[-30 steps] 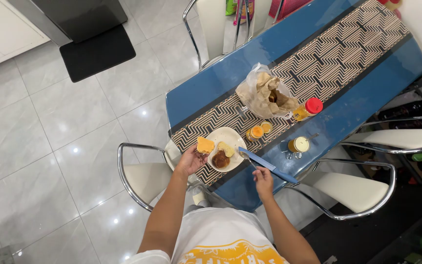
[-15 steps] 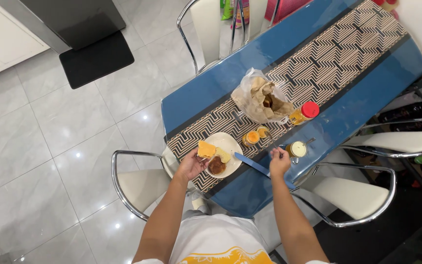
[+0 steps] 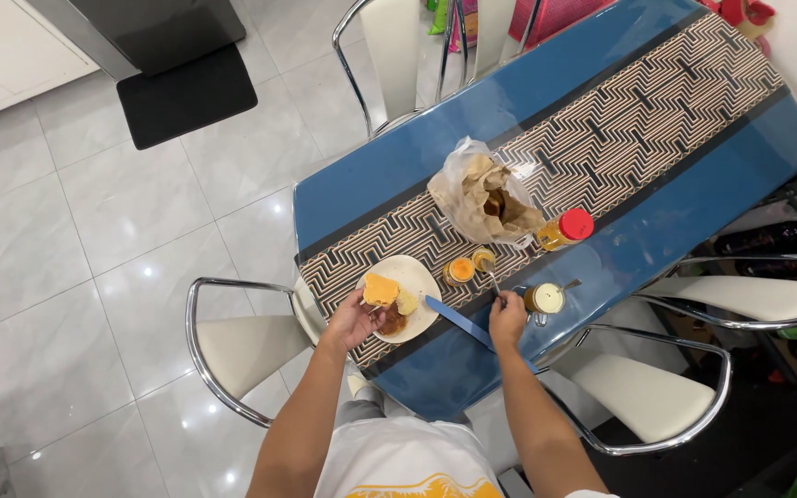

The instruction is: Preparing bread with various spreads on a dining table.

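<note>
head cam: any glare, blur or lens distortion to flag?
Head view: bright lamp glints on the glossy floor tiles and sheen on the blue table; wide-angle bend toward the edges; food on the plate small but sharp; both hands free of motion blur.

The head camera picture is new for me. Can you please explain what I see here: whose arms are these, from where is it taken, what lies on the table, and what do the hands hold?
There is no machine here. A person wears a camera on the head, so it looks straight down at their own two arms.

The left hand touches the edge of a white plate carrying a slice with an orange topping and some darker food. The right hand holds a thin metal utensil that points toward two small open jars.

They stand on a blue table with a zigzag runner. Also there: a blue knife, a jar of pale spread, a red-capped bottle and a plastic bag holding brown paper. Chrome chairs surround the table.
</note>
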